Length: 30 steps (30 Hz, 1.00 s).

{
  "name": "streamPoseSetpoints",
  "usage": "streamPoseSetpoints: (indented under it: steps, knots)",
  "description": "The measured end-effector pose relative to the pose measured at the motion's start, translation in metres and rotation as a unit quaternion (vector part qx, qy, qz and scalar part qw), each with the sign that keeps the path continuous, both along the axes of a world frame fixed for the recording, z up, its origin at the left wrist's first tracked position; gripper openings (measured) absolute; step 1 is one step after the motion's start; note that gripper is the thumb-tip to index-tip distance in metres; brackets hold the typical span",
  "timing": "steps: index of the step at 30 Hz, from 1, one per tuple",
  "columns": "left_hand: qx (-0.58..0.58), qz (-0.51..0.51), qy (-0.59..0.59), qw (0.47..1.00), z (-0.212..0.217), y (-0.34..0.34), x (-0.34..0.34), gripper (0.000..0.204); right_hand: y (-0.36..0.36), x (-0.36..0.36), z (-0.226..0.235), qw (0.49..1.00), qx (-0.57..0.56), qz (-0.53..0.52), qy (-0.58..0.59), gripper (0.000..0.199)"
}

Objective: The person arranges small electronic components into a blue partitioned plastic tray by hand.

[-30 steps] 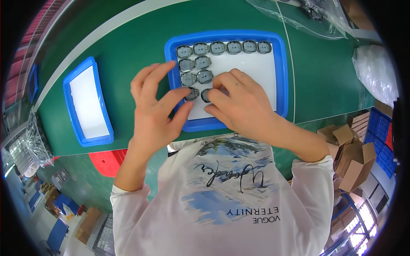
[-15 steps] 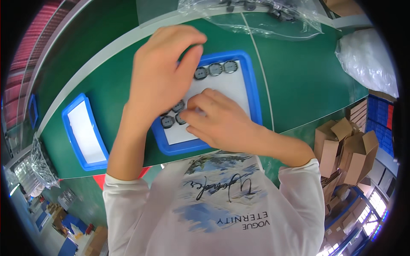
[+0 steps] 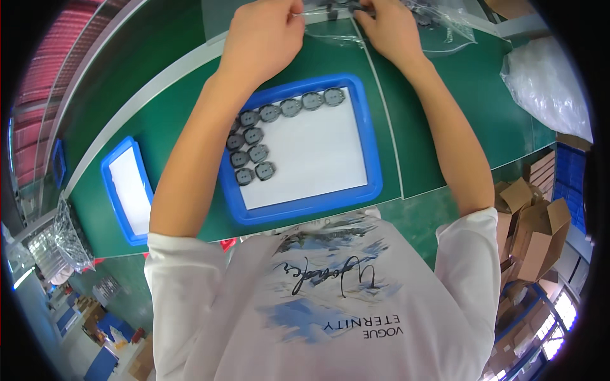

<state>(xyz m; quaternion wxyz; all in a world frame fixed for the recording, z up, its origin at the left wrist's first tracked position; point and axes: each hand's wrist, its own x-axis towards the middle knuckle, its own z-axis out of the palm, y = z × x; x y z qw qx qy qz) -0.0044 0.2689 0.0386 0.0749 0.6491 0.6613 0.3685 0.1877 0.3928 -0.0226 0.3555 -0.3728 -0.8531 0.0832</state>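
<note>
At the far edge of a green table, a clear plastic bag of dark parts stretches left to right, its bulk pointing right, just beyond the nearer right hand. The left hand curls beside its left end; whether either hand's fingers clamp anything cannot be told. Rounded grey parts line a blue tray nearer the person.
</note>
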Motion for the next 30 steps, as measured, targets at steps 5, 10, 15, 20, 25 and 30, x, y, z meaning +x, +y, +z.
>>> streamPoseSetpoints:
  steps: [5, 10, 15, 20, 25, 30]
  knots:
    - [-0.036, 0.017, 0.087, 0.995, -0.014, 0.019, 0.002, 0.029, -0.023, 0.005, 0.019, 0.985, -0.164, -0.002, 0.061, 0.016]
    - [-0.098, 0.037, 0.132, 0.986, -0.027, 0.072, 0.027, 0.031, -0.080, 0.038, 0.037, 0.992, -0.114, -0.047, 0.033, 0.028]
    - [0.003, -0.030, 0.106, 0.994, -0.006, 0.025, -0.002, 0.022, -0.123, 0.088, 0.026, 0.989, -0.118, -0.067, -0.057, 0.024]
    - [-0.032, 0.001, -0.154, 0.988, 0.015, -0.145, -0.059, 0.019, -0.118, 0.115, 0.019, 0.993, -0.073, 0.048, -0.078, 0.022]
    - [-0.046, 0.115, -0.037, 0.992, -0.031, -0.278, -0.062, 0.019, -0.117, 0.107, 0.016, 0.992, -0.108, 0.039, -0.043, 0.024]
    - [-0.025, 0.186, 0.016, 0.982, -0.041, -0.293, -0.050, 0.016, -0.173, 0.078, 0.046, 0.992, -0.094, 0.080, 0.023, 0.023]
